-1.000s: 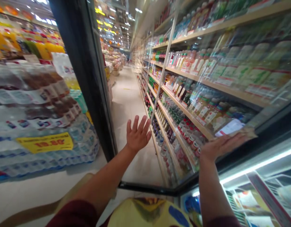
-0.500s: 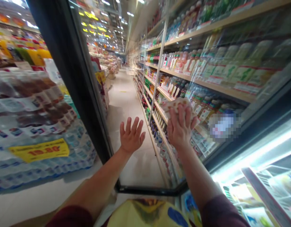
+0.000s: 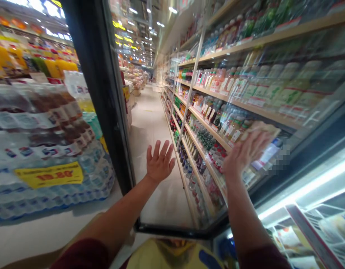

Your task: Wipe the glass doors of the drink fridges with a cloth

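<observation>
My left hand [image 3: 160, 162] lies with its fingers spread, palm toward the glass of a black-framed door [image 3: 101, 101], near the lower left of the pane. My right hand [image 3: 242, 155] is farther right and somewhat blurred. It presses a pale, patterned cloth [image 3: 264, 130] against the same pane, fingers stretched over it and pointing to the upper right. Just below the cloth a whitish label [image 3: 266, 155] shows on the glass, partly pixelated. Bottles on shelves appear in or through the pane.
Packed bottles [image 3: 46, 142] are stacked at the left, with a yellow price sign [image 3: 50, 175] in front. Lower right is a lit cooler with wire shelves [image 3: 326, 231]. An aisle floor [image 3: 146, 119] shows through the glass. The door's bottom frame [image 3: 175, 229] runs close before my body.
My right hand has slid the cloth to the right across the glass, close to the label, and has tilted rightward. My left hand stays spread at nearly the same spot. The view has shifted slightly.
</observation>
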A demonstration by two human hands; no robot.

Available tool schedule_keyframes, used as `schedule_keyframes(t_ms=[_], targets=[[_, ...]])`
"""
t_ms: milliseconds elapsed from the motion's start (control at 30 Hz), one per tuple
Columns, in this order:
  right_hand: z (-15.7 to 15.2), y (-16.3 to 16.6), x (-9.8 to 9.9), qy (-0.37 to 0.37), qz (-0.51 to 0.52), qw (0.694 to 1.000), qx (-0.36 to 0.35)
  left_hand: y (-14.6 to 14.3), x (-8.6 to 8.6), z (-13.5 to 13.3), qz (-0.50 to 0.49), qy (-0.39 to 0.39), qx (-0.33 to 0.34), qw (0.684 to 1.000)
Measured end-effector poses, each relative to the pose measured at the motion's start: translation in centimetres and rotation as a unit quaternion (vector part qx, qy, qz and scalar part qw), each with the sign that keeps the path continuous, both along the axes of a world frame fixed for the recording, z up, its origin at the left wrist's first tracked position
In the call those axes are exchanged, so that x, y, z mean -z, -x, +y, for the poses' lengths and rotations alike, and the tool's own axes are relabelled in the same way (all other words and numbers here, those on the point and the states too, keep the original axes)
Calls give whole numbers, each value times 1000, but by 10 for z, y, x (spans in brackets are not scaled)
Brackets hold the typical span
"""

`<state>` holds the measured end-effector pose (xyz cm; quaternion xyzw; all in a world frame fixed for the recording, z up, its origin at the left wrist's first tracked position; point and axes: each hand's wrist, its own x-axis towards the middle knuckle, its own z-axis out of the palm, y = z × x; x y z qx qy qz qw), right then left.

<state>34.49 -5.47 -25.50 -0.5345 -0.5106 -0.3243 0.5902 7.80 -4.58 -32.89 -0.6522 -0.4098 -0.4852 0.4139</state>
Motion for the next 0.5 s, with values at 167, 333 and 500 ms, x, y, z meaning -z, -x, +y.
schedule_keyframes(t_ms=[167, 333, 500], targets=[[-9, 76, -3, 50, -251, 966, -46, 1, -2, -5, 6, 5, 13, 1000], [-6, 17, -43, 7, -167, 986, -25, 1, 1, -10, 4, 6, 0, 1000], [6, -82, -50, -68, -12, 997, 26, -2, 3, -13, 1, 6, -18, 1000]])
